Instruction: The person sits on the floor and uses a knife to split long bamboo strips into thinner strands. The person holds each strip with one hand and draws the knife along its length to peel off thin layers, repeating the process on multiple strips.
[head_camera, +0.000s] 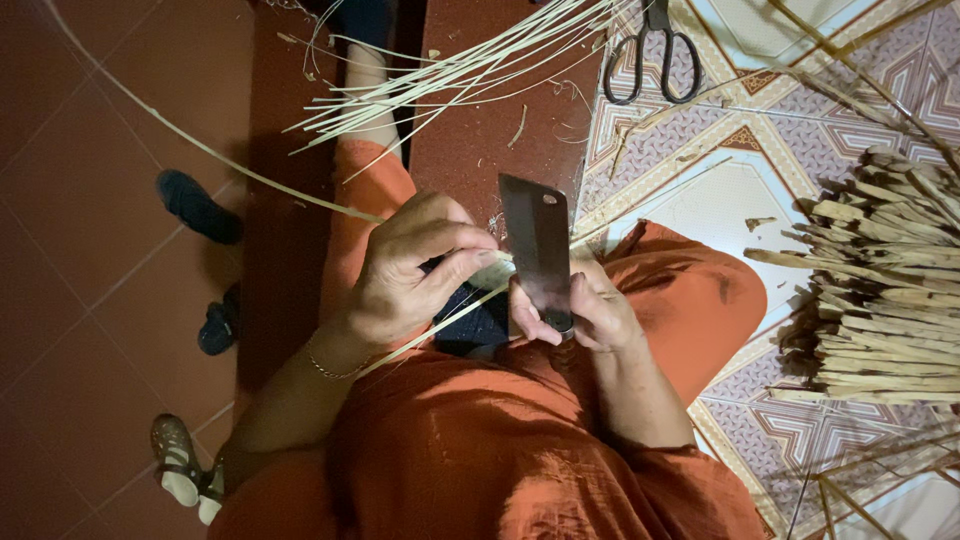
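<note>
One cleaver (537, 247), one thin bamboo strip (440, 325) — both over the lap. The right hand (590, 312) is clenched round the cleaver's handle, blade upright; the left hand (405, 272) pinches the strip against the blade. One pair of scissors (655, 55) lies on the floor.

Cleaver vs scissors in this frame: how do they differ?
The cleaver is gripped in the right hand, blade upright over the lap; the scissors lie untouched on the patterned floor mat. The cleaver has one broad, dark rectangular blade; the scissors are slim, with two black loop handles. The cleaver meets the thin strip pinched by the left hand; the scissors touch no hand. Both are dark cutting tools.
</note>
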